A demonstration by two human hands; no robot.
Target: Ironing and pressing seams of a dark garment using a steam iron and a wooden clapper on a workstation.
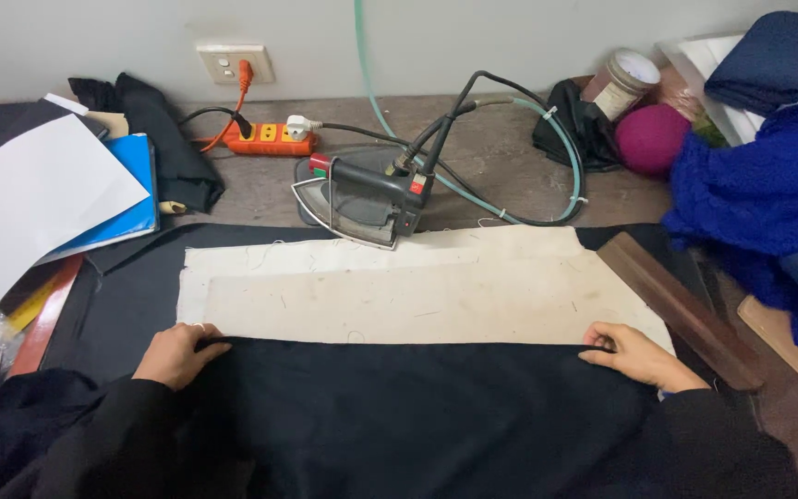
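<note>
Both hands, left (175, 354) and right (637, 354), pinch the black cloth's (417, 416) top edge; soft, limp fabric, best gripped at corners.

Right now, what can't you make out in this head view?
- Fingertips of the left hand and right hand: curled over the black fabric edge.
- Iron soleplate: faces down on its mat.
- Surface under the cream cloth: covered.
- Blue knit: cut off at the right edge.

Pale wall (510, 37) with a socket (228, 63) behind a grey-brown worktop (501, 157), evenly lit from above.
</note>
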